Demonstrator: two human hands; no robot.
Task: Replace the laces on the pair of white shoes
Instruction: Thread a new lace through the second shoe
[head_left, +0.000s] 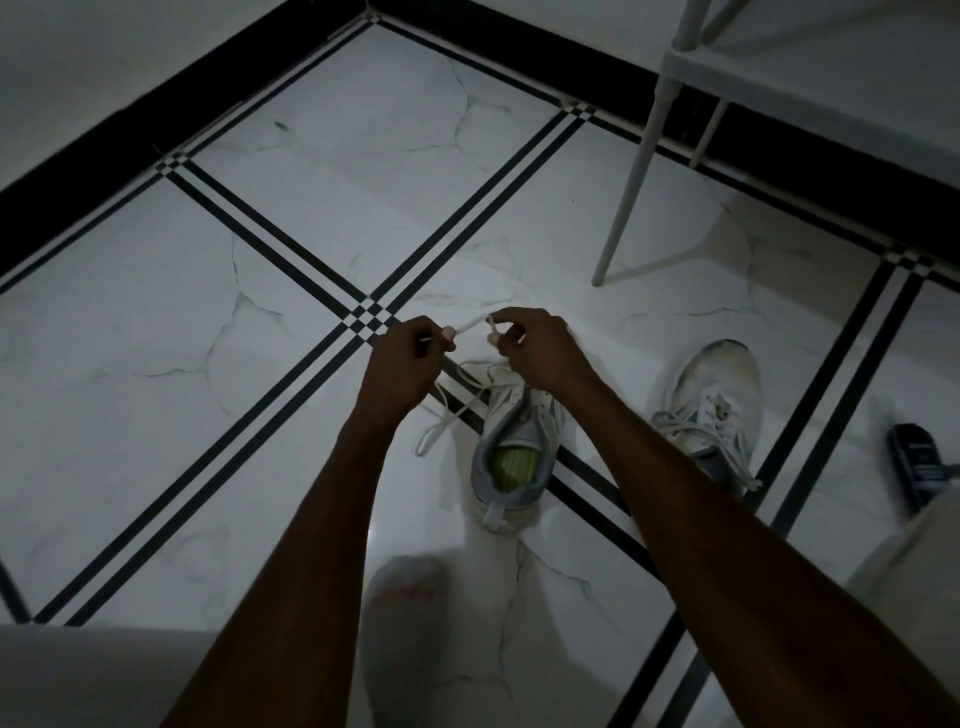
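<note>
A white shoe (511, 457) with a green insole stands on the tiled floor, heel toward me. Its white lace (470, 325) runs up from the eyelets and stretches between my hands above the toe. My left hand (402, 358) pinches one end of the lace. My right hand (535, 348) pinches the other end close beside it. A loose loop of the lace (436, 428) trails on the floor left of the shoe. The second white shoe (714, 400) lies to the right, laced, with its ends hanging loose.
A white chair leg (631, 176) stands at the back right by a black skirting band. A dark small object (917, 462) lies at the far right. A white socked foot (405, 592) shows below the shoe.
</note>
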